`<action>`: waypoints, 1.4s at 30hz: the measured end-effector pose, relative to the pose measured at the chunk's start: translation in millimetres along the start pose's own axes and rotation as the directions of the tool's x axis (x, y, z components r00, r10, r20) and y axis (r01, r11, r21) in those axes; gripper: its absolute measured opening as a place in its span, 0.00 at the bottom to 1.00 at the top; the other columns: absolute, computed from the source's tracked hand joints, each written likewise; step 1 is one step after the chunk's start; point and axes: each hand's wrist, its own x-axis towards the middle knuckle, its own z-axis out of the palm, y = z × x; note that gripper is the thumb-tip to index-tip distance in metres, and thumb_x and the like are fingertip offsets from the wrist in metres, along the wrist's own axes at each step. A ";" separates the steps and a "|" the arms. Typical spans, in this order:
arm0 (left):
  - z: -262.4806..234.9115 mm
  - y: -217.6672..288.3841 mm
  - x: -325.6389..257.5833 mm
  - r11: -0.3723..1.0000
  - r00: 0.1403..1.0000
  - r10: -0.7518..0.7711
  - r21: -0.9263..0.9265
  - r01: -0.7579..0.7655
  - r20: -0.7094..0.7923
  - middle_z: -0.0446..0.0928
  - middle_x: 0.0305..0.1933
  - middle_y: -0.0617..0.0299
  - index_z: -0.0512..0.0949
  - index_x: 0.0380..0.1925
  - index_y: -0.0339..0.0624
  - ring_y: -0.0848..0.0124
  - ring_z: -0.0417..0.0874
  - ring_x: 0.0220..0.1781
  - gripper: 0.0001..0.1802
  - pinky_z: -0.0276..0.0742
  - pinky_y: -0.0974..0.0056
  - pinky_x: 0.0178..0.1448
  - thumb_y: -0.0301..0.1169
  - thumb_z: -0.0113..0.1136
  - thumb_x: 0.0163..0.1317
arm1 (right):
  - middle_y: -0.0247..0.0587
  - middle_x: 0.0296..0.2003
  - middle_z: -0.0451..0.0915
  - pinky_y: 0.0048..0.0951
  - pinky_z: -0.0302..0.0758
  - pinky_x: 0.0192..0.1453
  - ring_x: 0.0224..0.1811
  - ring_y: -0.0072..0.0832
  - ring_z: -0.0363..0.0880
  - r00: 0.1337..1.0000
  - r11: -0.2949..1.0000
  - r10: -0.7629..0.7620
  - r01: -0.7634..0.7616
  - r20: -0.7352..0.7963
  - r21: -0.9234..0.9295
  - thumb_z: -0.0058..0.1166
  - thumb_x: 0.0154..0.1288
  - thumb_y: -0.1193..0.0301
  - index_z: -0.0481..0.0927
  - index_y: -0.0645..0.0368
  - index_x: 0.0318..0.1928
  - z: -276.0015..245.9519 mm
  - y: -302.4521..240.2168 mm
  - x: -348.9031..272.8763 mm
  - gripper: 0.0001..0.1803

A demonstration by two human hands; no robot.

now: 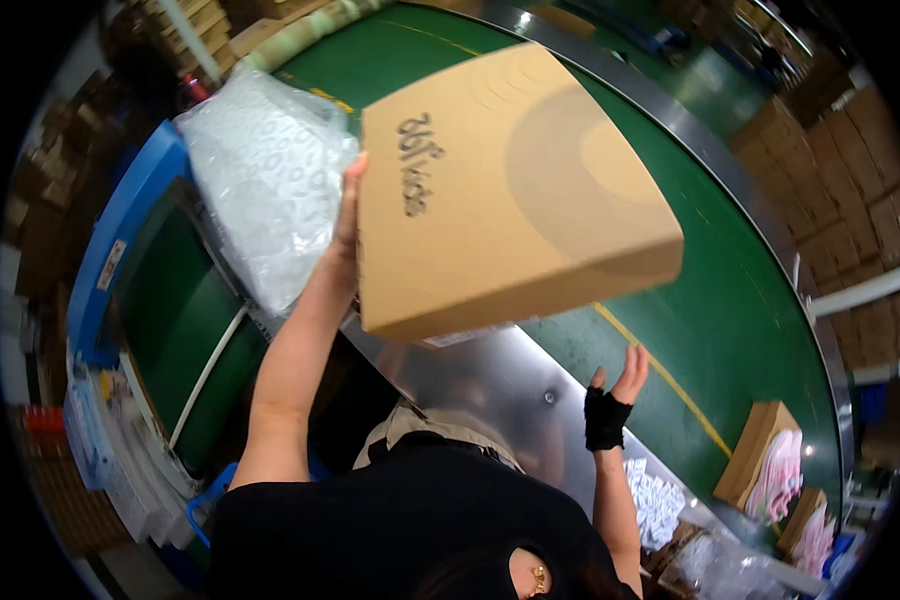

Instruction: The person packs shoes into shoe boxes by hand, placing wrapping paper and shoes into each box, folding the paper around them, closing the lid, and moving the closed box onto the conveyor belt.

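Flat cardboard box (pixel 510 190) raised overhead, left hand (pixel 348 225) fingers gripping its edge, right hand (pixel 615 385) fingers spread, empty, green conveyor belt (pixel 740 300) beneath.

This is a packing or shipping floor in a warehouse. A wide green conveyor belt (pixel 740 300) curves through it, edged by a metal rim (pixel 670 110), with a steel plate (pixel 490 380) at its near edge. Stacked brown cartons (pixel 850 170) line the far right (more at the upper left), and a blue-framed side conveyor (pixel 130 210) carries a bubble-wrap parcel (pixel 260 180).
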 end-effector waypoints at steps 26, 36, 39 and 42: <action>-297.4 85.2 -152.4 0.883 0.283 -0.055 -0.179 -0.433 -0.958 0.46 0.64 0.49 0.42 0.62 0.49 0.49 0.58 0.60 0.43 0.59 0.40 0.57 0.54 0.48 0.52 | 0.48 0.43 0.71 0.44 0.56 0.57 0.48 0.41 0.67 0.980 0.938 0.143 -0.090 0.137 -0.336 0.47 0.53 0.66 0.70 0.62 0.44 59.3 46.2 -60.3 0.18; -53.2 -122.6 -44.0 0.451 0.954 -0.128 0.873 -0.188 0.271 0.68 0.46 0.52 0.68 0.46 0.34 0.64 0.69 0.50 0.23 0.64 0.63 0.53 0.40 0.51 0.56 | 0.43 0.39 0.72 0.44 0.59 0.52 0.46 0.37 0.67 0.992 0.927 0.119 -0.121 -0.028 -0.354 0.50 0.49 0.63 0.73 0.58 0.38 70.8 64.4 -72.0 0.17; -0.8 -190.5 -78.9 0.013 0.799 -0.422 0.884 -0.467 0.428 0.56 0.60 0.41 0.61 0.54 0.37 0.51 0.55 0.63 0.36 0.49 0.45 0.62 0.49 0.54 0.51 | 0.46 0.43 0.69 0.45 0.58 0.55 0.49 0.39 0.65 0.986 0.924 0.151 -0.166 -0.069 -0.344 0.51 0.49 0.62 0.73 0.58 0.41 76.8 64.9 -77.6 0.19; 14.3 -223.3 -96.1 -0.048 0.713 -0.650 0.922 -0.385 0.264 0.43 0.64 0.38 0.55 0.59 0.40 0.47 0.41 0.67 0.45 0.39 0.34 0.60 0.56 0.56 0.46 | 0.46 0.50 0.65 0.48 0.56 0.57 0.53 0.41 0.63 0.954 0.918 0.299 -0.279 0.029 -0.283 0.52 0.48 0.62 0.72 0.52 0.45 47.5 80.2 -78.0 0.21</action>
